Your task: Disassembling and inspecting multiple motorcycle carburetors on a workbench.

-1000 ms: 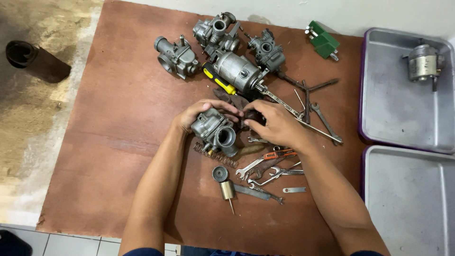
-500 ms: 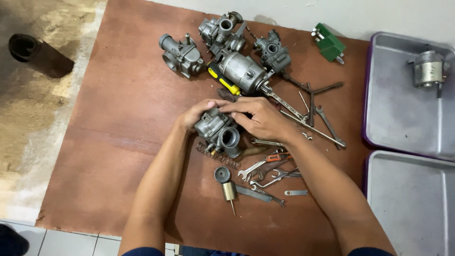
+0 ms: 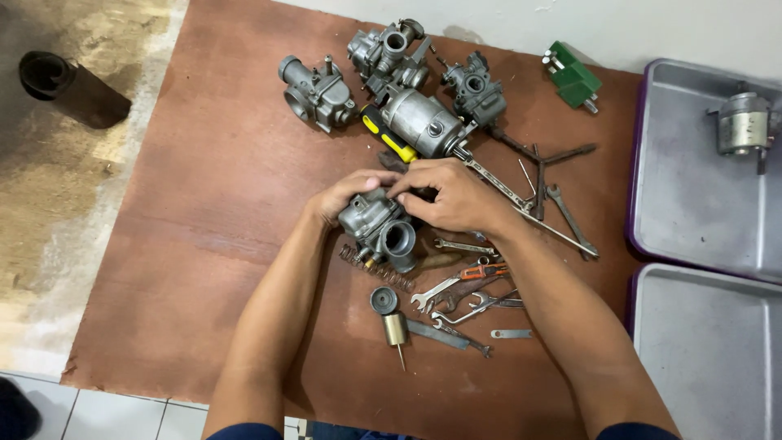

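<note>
Both hands worked over a brown wooden board [image 3: 204,244] laid on the floor. The left hand [image 3: 346,198] cupped the back of a grey cast-metal carburettor [image 3: 379,232], fingers wrapped against its body and closed on it. The right hand [image 3: 452,195] lay over the top of the same carburettor, fingers curled down onto its upper edge, clamped there; the fingertips of the 2 hands met above it. The carburettor sat near the middle of the board, its round open throat facing the camera.

Just below it lay a coiled steel spring [image 3: 376,267], then a small round dark cap [image 3: 384,299] and a brass cylinder with a needle tip [image 3: 396,332]. To the right of these lay a loose heap of small silver spanners [image 3: 456,297].

Farther up the board stood 3 more grey carburettors [image 3: 318,85], a ribbed silver metal cylinder [image 3: 422,122] and a yellow-and-black screwdriver handle [image 3: 389,137] beside it. A green plastic block [image 3: 574,77] lay near the wall. 2 grey metal trays [image 3: 692,204] sat to the right, well apart from the hands.
</note>
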